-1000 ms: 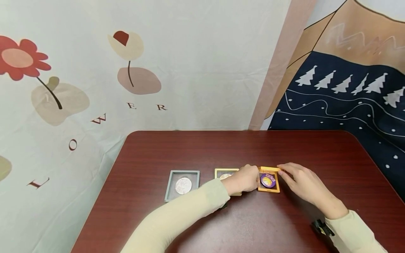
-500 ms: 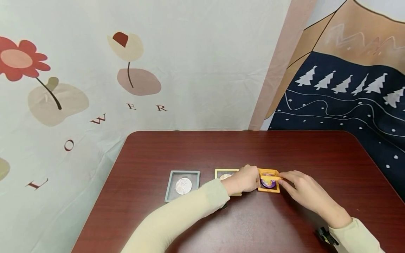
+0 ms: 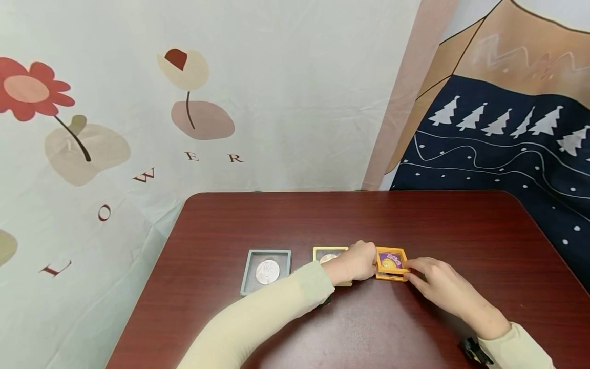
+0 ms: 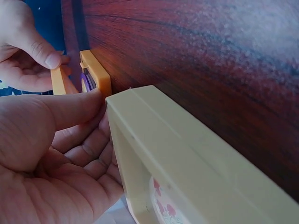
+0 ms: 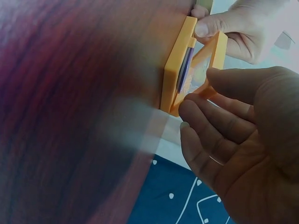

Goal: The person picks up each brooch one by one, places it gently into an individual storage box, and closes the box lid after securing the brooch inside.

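A small orange square display case [image 3: 392,277] lies on the table with its hinged lid [image 5: 218,56] tilted partway over the base [image 5: 176,65]. Inside, a round purple badge [image 3: 391,261] with yellow art shows through the clear lid window. My right hand [image 3: 442,284] pinches the lid's near right edge between thumb and fingers. At the opposite side, my left hand [image 3: 357,260] grips the base, its thumb [image 4: 77,108] against the frame; its other fingers are partly hidden. Under my left wrist sits a cream square case [image 3: 318,252] holding a round pale piece, mostly covered by the hand.
A grey-blue square case [image 3: 247,271] with a white round piece [image 3: 268,271] lies to the left on the dark red-brown table [image 3: 295,220]. A printed cloth [image 3: 295,92] hangs behind the table's far edge. My left sleeve [image 3: 272,312] crosses in front of the cases.
My right hand has swung the orange lid toward me and down, from standing up at the back to nearly covering the base. My left hand has stayed in place on the case.
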Demonstrator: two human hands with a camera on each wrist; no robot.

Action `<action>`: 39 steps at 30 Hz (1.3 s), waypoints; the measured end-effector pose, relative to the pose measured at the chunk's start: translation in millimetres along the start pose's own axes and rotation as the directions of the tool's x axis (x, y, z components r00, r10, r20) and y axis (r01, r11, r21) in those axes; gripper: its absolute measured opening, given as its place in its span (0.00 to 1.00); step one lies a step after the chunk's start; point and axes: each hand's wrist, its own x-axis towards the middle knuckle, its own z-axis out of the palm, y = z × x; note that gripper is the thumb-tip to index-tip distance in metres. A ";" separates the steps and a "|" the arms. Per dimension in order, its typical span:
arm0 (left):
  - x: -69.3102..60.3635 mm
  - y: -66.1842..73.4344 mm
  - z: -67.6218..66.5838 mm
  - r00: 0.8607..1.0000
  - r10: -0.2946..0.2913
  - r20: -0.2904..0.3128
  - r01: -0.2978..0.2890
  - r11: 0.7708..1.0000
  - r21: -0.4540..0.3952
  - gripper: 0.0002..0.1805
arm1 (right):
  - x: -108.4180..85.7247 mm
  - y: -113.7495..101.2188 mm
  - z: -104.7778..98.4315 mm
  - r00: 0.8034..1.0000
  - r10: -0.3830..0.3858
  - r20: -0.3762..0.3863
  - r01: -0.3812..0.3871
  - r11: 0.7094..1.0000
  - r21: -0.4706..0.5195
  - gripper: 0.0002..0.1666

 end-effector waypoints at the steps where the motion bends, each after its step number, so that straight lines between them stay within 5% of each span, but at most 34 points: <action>1: -0.3 -0.2 -0.1 1.000 0.001 -0.001 -0.001 1.000 -0.005 0.31 | 0.0 0.0 0.3 1.000 -0.001 0.003 0.001 1.000 -0.001 0.14; 10: -0.5 -1.3 -0.4 1.000 -0.018 0.022 0.019 0.998 -0.059 0.30 | -0.4 -1.7 1.5 0.999 0.022 0.027 -0.022 1.000 0.004 0.13; 18: 23.2 -12.8 26.6 0.999 -0.050 -0.018 0.050 0.999 -0.009 0.25 | 0.1 -3.3 1.3 0.997 0.044 0.065 -0.045 0.999 0.011 0.13; 26: -10.3 9.4 -3.4 0.998 -0.068 -0.005 0.068 0.997 -0.031 0.24 | -0.1 -3.2 1.9 0.998 0.022 0.060 -0.022 1.000 0.003 0.11; 39: -7.7 6.9 2.5 0.998 -0.053 -0.016 0.053 0.998 -0.024 0.26 | -1.5 -2.1 2.3 1.000 -0.012 0.020 0.012 0.999 -0.039 0.09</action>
